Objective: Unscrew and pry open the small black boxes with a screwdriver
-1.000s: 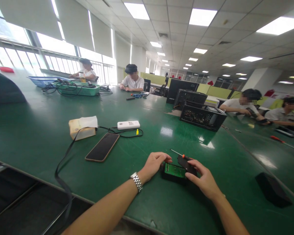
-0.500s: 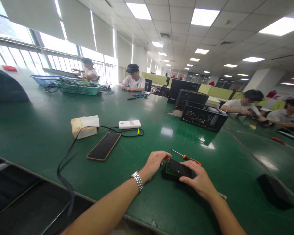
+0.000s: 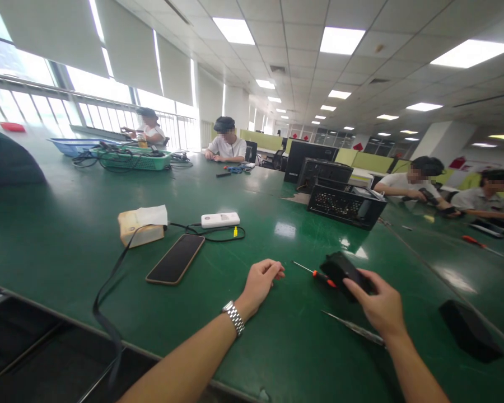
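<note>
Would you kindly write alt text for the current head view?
A person's right hand holds a black box over a green table; their left hand is loosely curled. An orange-and-black screwdriver lies between the hands, with a phone farther left.

phone (image 3: 175, 258), green basket (image 3: 155, 162), black computer case (image 3: 339, 207)

The left hand (image 3: 262, 280) curls inward at the end of an outstretched arm (image 3: 182, 354). The right hand (image 3: 380, 302), well apart, grips.

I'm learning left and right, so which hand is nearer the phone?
Left. The left hand is right of the phone; the right hand is farther right, holding a black case.
</note>
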Demonstrator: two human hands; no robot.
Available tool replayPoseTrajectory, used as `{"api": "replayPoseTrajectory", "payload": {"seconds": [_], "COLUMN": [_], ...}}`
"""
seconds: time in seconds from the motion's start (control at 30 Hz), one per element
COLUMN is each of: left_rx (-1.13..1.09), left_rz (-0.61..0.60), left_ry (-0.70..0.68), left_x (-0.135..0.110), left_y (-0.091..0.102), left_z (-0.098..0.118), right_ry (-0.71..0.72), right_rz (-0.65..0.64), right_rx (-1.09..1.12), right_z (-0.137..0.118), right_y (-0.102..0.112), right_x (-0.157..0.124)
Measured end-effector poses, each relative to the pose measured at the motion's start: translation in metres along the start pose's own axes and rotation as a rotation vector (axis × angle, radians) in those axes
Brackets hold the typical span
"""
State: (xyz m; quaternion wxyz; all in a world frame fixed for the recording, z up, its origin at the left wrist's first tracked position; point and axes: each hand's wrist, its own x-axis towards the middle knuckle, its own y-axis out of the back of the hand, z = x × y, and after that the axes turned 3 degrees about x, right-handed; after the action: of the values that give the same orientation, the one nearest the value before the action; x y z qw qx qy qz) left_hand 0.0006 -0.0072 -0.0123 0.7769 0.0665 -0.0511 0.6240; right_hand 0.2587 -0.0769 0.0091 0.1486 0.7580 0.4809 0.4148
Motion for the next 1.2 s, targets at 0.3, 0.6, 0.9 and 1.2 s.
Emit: {"api": "replayPoseTrajectory", "payload": {"seconds": [0.3, 0.6, 0.9, 1.2], "left_rx": [-0.008, -0.021, -0.003, 0.026], "left_rz": [-0.001, -0.061, -0.086, -0.096], "left_ry": [0.011, 0.032, 0.03, 0.012], "left_x": [0.001, 0.0, 0.001, 0.001], "left_y": [-0.001, -0.001, 0.0, 0.0], "left_z": [-0.003, -0.003, -0.002, -0.003], "right_ry": [-0.817, -0.576, -0.591, -0.693], "right_rz": [0.166, 0.095, 0.098, 0.117], "right_rx": [-0.596, -0.709, -0.734, -0.681], "right_z": [0.099, 0.121, 0.124, 0.11], "right_y": [0.086, 0.08, 0.085, 0.091], "right_x": [0.005, 0.001, 0.006, 0.004]}}
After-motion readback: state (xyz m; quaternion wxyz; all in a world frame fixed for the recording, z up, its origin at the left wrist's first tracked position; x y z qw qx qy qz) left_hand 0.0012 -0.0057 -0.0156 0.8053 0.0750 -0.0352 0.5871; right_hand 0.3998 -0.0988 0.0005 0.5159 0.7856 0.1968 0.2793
